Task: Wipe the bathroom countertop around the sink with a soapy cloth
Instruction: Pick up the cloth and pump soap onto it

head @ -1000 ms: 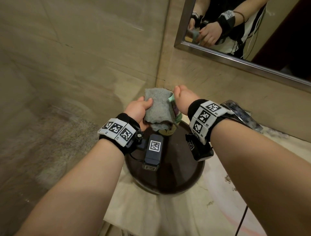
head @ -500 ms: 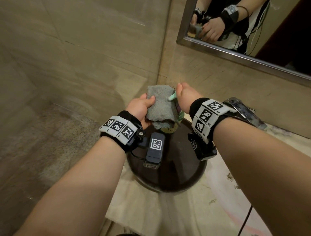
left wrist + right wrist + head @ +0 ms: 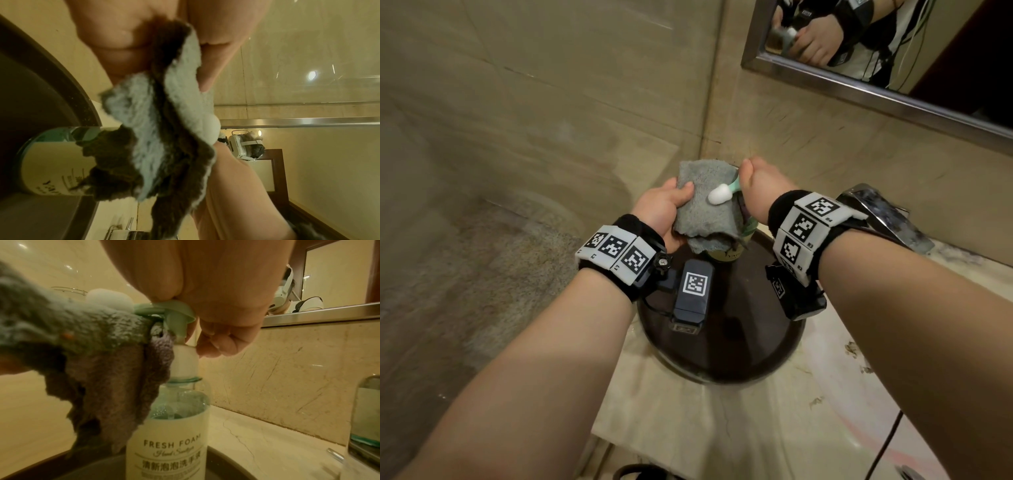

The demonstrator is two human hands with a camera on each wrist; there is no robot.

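Left hand (image 3: 659, 212) grips fluffy grey cloth (image 3: 705, 205) under the nozzle; right hand (image 3: 760, 188), fingers curled, presses mint-green pump head (image 3: 174, 311) of foam soap bottle (image 3: 168, 443); white foam blob (image 3: 720, 197) now on cloth, absent before; bottle mostly hidden overhead; round dark sink (image 3: 722, 339), marble countertop (image 3: 688, 428).

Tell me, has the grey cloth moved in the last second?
No. Against the dark sink, the cloth stays under the pump nozzle; only the camera shifted, and white foam now sits on it.
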